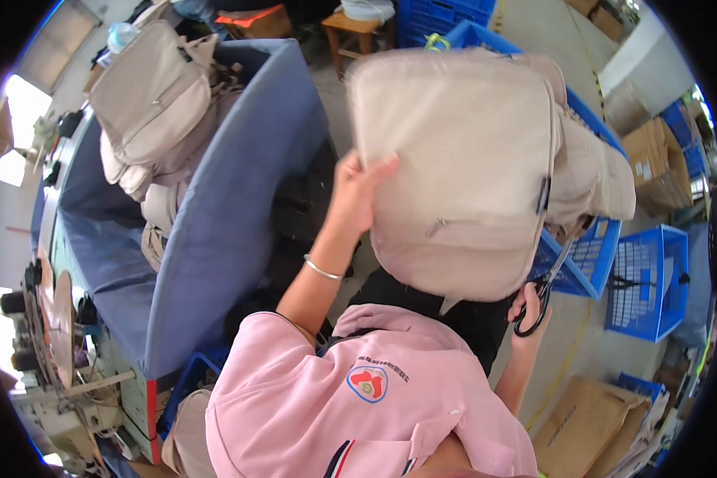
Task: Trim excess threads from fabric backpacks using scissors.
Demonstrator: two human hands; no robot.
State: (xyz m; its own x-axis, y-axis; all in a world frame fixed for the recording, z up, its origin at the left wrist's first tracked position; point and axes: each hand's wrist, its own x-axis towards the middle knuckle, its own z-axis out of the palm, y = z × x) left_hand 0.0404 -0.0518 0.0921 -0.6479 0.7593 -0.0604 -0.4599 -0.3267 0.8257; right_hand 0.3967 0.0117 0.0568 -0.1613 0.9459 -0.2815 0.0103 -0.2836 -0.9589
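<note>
Your view is bright, with burnt-out glare from eight to ten o'clock.
Your beige bag [462,159] smears with motion toward twelve; deep shadow pools beside the blue-gray bin [243,159] at ten; fisheye distortion bends edges near the black rim.

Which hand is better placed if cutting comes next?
Probably the right hand: it holds black-handled scissors near the lower right corner of the beige bag. The left hand grips the bag's left edge.
</note>
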